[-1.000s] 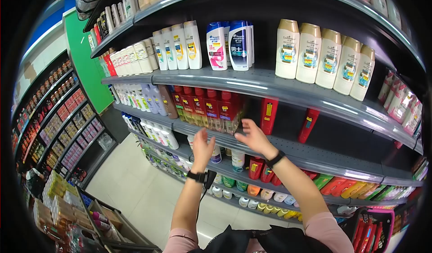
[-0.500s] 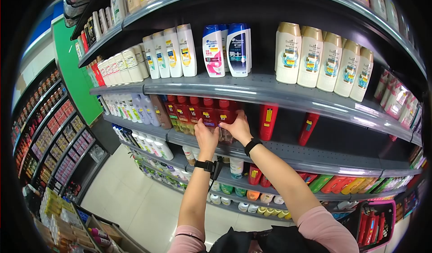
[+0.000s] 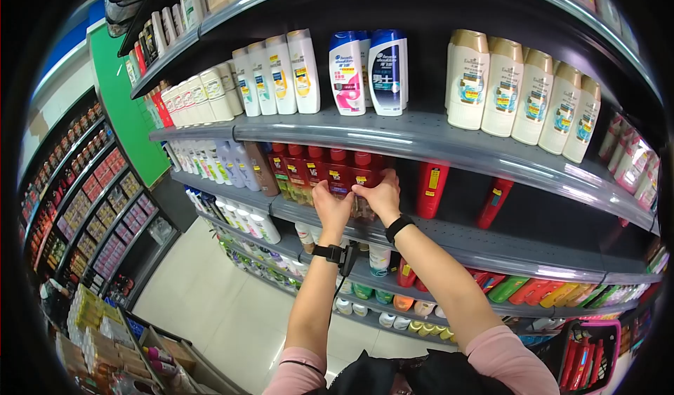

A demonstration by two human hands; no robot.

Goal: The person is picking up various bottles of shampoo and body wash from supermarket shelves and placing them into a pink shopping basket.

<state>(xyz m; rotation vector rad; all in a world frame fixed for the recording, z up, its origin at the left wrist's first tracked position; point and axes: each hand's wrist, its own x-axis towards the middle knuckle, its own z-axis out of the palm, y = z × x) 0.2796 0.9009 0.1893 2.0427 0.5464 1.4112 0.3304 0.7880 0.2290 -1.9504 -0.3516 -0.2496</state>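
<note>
A row of dark red shampoo bottles [image 3: 295, 169] with yellow stickers stands on the middle shelf, at its left part. My left hand [image 3: 332, 207] is at the front of the row's right end, fingers bent against the bottles and thumb pointing right. Around the right side of the end bottle [image 3: 362, 175] curls my right hand [image 3: 382, 197], its thumb across the front near my left thumb. Both hands are closed on bottles there; some fingertips are hidden. Farther right on that shelf stand a bright red bottle [image 3: 432, 190] and another, leaning red bottle [image 3: 495, 203].
The shelf above bears white bottles with gold caps [image 3: 503, 89] and blue-and-white shampoo bottles [image 3: 348, 72]. Lower shelves hold several coloured bottles [image 3: 509, 289]. A shopping basket [image 3: 618, 335] with red bottles is at lower right. Stocked cartons [image 3: 184, 356] stand at lower left.
The view has shifted slightly, so the shelves appear farther right. Both hands stay at the right end of the dark red row, with little visible movement of the bottles.
</note>
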